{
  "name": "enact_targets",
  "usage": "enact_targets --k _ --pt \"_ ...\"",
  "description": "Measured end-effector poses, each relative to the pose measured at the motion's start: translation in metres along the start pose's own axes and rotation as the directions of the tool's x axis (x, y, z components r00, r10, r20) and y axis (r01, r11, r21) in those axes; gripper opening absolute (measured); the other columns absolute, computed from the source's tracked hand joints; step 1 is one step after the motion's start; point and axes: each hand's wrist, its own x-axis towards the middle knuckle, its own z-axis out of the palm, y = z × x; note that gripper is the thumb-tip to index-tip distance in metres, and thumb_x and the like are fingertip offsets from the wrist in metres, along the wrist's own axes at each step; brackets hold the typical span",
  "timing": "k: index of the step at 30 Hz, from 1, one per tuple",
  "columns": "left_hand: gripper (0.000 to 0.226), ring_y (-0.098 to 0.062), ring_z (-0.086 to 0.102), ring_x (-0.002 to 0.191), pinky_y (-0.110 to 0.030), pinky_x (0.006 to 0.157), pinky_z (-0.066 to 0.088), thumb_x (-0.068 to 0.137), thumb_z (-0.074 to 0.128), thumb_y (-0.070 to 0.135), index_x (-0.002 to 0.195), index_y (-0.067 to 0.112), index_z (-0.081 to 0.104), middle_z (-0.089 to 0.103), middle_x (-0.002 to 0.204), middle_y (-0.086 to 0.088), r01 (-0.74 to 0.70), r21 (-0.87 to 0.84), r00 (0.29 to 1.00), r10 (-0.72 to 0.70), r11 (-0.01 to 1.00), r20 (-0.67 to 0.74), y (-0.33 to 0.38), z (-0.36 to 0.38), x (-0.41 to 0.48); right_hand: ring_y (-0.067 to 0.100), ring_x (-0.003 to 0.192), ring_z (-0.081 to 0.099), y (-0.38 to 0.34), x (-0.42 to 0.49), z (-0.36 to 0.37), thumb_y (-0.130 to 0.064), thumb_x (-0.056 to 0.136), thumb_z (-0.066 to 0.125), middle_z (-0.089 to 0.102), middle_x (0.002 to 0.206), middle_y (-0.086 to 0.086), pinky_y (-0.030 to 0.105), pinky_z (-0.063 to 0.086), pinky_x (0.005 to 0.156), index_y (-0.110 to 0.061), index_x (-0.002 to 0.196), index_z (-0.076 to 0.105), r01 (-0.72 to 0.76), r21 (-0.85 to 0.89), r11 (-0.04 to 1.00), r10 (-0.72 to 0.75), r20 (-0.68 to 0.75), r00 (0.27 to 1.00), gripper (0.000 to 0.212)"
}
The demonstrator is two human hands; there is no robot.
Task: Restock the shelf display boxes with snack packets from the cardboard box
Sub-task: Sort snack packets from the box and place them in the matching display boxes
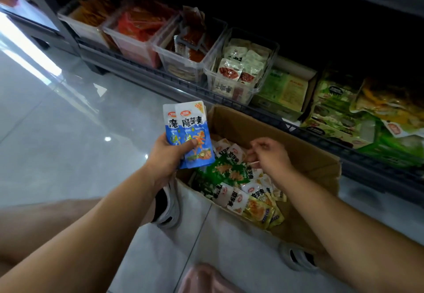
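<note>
Left hand: grasps a small stack of blue packets, thumb across the front.
Blue packets: above the cardboard box's left corner, long axis upright, tops pointing far toward the shelf.
Right hand: over the cardboard box, fingers curled above loose packets; whether they pinch one cannot be told.
Cardboard box: open on the floor, beside the shelf.
Display boxes: in a row on the shelf, holding packets.
</note>
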Motion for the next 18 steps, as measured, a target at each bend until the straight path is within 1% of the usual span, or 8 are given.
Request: enact_targets --k 2,5,7,9,10,12,15,18 --pt "0.025 -0.022 0.078 0.078 -0.037 0.062 0.064 0.089 0.071 -0.005 0.111 0.007 0.068 0.079 0.1 -0.009 -0.014 0.0 1.0 0.014 1.0 -0.028 0.003 -0.008 0.006 0.02 0.083 0.069 0.028 0.022 -0.009 -0.012 0.1 0.055 0.071 0.099 0.006 0.035 0.06 0.073 -0.014 0.112 0.066 -0.087 -0.087 0.992 0.08 -0.071 0.994 0.016" --pt "0.032 -0.025 0.078 0.083 -0.039 0.067 0.065 0.088 0.072 -0.004 0.118 0.005 0.066 0.077 0.107 -0.013 -0.017 0.002 0.998 0.017 1.0 -0.068 0.005 -0.017 0.013 0.02 0.093 0.066 0.07 0.047 -0.012 -0.009 0.095 0.062 0.07 0.109 0.005 0.041 0.058 0.086 -0.019 0.102 0.066 -0.156 -0.247 0.956 0.151 -0.037 0.988 0.013" --pt "0.032 -0.025 0.078 0.085 -0.04 0.069 0.065 0.088 0.072 -0.002 0.118 0.007 0.066 0.077 0.108 -0.013 -0.011 0.021 0.997 0.013 1.0 -0.08 0.003 -0.02 0.018 0.019 0.101 0.061 0.089 0.055 -0.01 -0.013 0.097 0.063 0.066 0.122 0.008 0.03 0.05 0.086 -0.018 0.11 0.065 -0.126 -0.359 0.925 0.16 0.066 0.985 0.015" --pt "0.035 -0.028 0.078 0.09 -0.042 0.07 0.065 0.088 0.073 -0.001 0.121 0.006 0.066 0.078 0.11 -0.013 -0.007 0.033 0.997 0.009 0.999 -0.082 0.001 -0.021 0.021 0.023 0.118 0.057 0.106 0.06 -0.007 -0.02 0.097 0.064 0.055 0.142 0.007 0.024 0.045 0.09 -0.017 0.131 0.06 -0.021 -0.488 0.872 0.139 0.207 0.969 0.035" --pt "0.036 -0.029 0.078 0.091 -0.043 0.071 0.065 0.088 0.073 -0.001 0.122 0.006 0.066 0.077 0.11 -0.014 -0.007 0.032 0.997 0.01 0.999 -0.082 0.0 -0.021 0.022 0.025 0.131 0.049 0.113 0.06 -0.006 -0.028 0.095 0.066 0.045 0.153 0.005 0.027 0.043 0.1 -0.021 0.14 0.054 0.057 -0.587 0.807 0.133 0.275 0.952 0.046" --pt "0.038 -0.03 0.077 0.094 -0.045 0.074 0.065 0.087 0.073 0.0 0.124 0.005 0.065 0.077 0.112 -0.014 -0.005 0.035 0.997 0.007 0.999 -0.076 -0.001 -0.021 0.026 0.028 0.151 0.017 0.125 0.059 -0.006 -0.047 0.092 0.065 0.017 0.166 -0.001 0.038 0.025 0.12 -0.033 0.15 0.041 0.268 -0.774 0.573 0.12 0.403 0.907 0.064" --pt "0.036 -0.03 0.077 0.093 -0.045 0.074 0.065 0.087 0.073 0.001 0.122 0.007 0.066 0.078 0.109 -0.012 -0.008 0.051 0.997 0.012 0.999 -0.072 0.002 -0.019 0.028 0.026 0.153 -0.017 0.134 0.051 0.002 -0.055 0.094 0.056 -0.014 0.166 -0.007 0.05 0.002 0.125 -0.043 0.157 0.016 0.481 -0.792 0.376 0.1 0.551 0.829 0.075" --pt "0.035 -0.029 0.078 0.093 -0.045 0.075 0.065 0.087 0.074 0.002 0.12 0.01 0.066 0.079 0.107 -0.01 -0.022 0.082 0.998 0.027 0.996 -0.057 0.003 -0.016 0.031 0.025 0.151 -0.025 0.138 0.049 0.011 -0.062 0.096 0.045 -0.021 0.165 -0.007 0.052 -0.006 0.123 -0.043 0.157 -0.004 0.532 -0.788 0.31 0.124 0.589 0.799 0.081"
